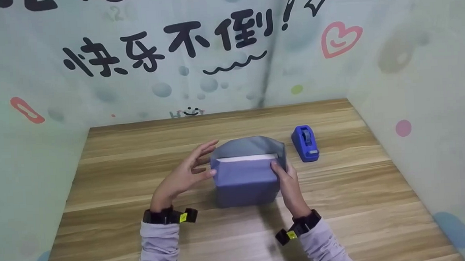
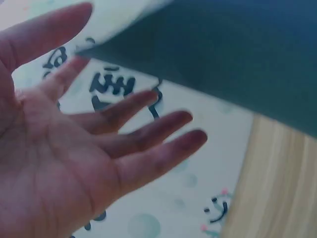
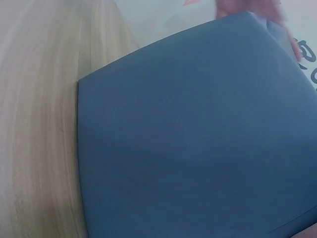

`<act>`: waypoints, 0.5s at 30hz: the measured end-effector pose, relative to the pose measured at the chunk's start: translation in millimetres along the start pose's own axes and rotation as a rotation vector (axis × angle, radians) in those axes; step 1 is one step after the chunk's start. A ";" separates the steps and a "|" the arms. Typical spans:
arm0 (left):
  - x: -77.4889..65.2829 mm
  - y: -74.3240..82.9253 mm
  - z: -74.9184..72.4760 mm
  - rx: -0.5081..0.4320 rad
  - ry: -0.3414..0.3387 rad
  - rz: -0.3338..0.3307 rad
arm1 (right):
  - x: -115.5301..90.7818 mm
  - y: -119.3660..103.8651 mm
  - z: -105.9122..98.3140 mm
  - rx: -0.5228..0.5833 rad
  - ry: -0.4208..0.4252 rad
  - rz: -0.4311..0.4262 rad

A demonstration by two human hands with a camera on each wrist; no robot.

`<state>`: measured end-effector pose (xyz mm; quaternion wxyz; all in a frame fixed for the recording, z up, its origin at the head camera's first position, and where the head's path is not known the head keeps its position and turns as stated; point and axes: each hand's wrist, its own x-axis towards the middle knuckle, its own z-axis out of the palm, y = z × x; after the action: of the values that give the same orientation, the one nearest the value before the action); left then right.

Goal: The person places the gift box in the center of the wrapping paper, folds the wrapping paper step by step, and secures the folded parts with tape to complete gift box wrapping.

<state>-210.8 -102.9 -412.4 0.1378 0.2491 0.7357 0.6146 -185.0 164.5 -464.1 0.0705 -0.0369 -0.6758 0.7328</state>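
A box wrapped in blue-grey paper (image 1: 247, 191) stands on the table. A white strip (image 1: 248, 158) shows at its top opening, with a paper flap (image 1: 253, 145) rising behind it. My right hand (image 1: 291, 185) grips the right side near the top, thumb on the front; its other fingers are mostly hidden. At the left side is my left hand (image 1: 183, 175), its fingers spread and holding nothing. In the left wrist view, this hand's (image 2: 74, 134) index fingertip is near a corner of the paper (image 2: 213, 54). Smooth paper (image 3: 188, 134) fills most of the right wrist view.
A blue tape dispenser (image 1: 305, 142) stands to the right of the box, towards the back. The wood-grain table (image 1: 120, 184) is bounded by pale printed walls (image 1: 230, 91) at the back and on both sides.
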 end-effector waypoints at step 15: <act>5.7 8.8 21.8 0.392 0.168 -0.110 | 1.7 -0.3 -1.8 -0.018 -0.037 -0.016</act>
<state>-202.7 -80.6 -407.7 0.0580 0.1785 0.8625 0.4699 -186.4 166.6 -463.8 0.0637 -0.0185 -0.6839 0.7266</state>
